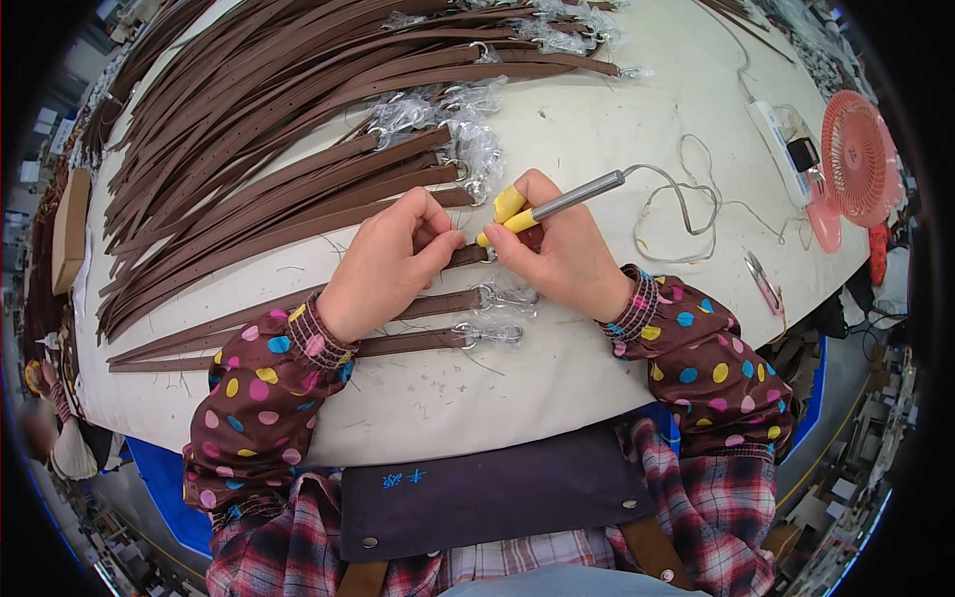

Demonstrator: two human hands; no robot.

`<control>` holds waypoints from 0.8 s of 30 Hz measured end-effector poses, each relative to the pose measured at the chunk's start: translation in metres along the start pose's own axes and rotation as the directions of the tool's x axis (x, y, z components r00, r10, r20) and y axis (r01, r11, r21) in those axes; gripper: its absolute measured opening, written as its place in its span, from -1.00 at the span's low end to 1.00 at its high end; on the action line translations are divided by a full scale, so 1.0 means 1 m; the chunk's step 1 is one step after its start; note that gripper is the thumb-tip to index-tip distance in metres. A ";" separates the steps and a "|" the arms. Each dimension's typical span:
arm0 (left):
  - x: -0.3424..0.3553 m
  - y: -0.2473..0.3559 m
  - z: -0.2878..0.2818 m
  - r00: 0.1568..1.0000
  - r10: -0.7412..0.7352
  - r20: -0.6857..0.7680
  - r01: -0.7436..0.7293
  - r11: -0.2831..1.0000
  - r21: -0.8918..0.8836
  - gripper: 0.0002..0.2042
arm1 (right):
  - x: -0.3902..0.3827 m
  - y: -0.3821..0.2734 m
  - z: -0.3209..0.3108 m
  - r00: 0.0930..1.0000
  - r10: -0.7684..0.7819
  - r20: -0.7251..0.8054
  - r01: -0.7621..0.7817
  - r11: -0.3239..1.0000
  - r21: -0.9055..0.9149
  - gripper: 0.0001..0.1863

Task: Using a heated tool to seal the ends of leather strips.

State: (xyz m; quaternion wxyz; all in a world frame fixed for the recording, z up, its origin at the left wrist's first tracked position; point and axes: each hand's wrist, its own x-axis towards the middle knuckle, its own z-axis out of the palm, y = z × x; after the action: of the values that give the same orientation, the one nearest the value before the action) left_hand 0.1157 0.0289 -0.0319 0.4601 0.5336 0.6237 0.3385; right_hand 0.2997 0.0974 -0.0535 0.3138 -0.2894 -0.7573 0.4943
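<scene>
My left hand (386, 267) is closed in a pinch near the end of a brown leather strap (468, 256). In my right hand (569, 261) is a corded electric pen (582, 193) with a grey barrel and yellow grip, resembling a soldering iron. Its tip points down-left at the strap end, beside my left fingertips; whether it touches is hidden. Yellow tape (508, 204) wraps a right finger. Just nearer to me lie straps with plastic-wrapped metal clasps (487, 334). Beyond my left hand, several more straps (298, 224) lie side by side.
A big heap of brown straps (239, 90) covers the table's far left. Toward the right are a looped cord (714, 204), a white power strip (779, 149), a pink fan (858, 159) and small thread snips (764, 284). Thread scraps dot the pale tabletop (438, 413).
</scene>
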 end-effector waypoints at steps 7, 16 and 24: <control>0.000 -0.002 0.000 1.000 0.019 -0.002 -0.019 1.000 0.009 -0.86 | 0.000 -0.001 -0.001 1.000 0.006 0.001 -0.006 1.000 -0.010 -0.74; -0.001 0.001 -0.010 0.977 0.211 -0.011 -0.195 0.922 0.334 -0.84 | -0.002 -0.002 -0.004 0.997 -0.070 -0.029 0.069 0.998 -0.004 -0.76; -0.011 0.004 -0.015 0.873 0.451 0.187 -0.431 0.533 0.728 -0.82 | -0.006 -0.002 -0.019 0.975 -0.211 -0.064 0.204 0.974 -0.102 -0.84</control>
State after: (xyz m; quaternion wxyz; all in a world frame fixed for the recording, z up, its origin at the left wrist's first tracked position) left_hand 0.1032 0.0204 -0.0207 0.0901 0.8099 0.5568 0.1613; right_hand 0.3172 0.1030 -0.0467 0.3776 -0.2413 -0.7937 0.4113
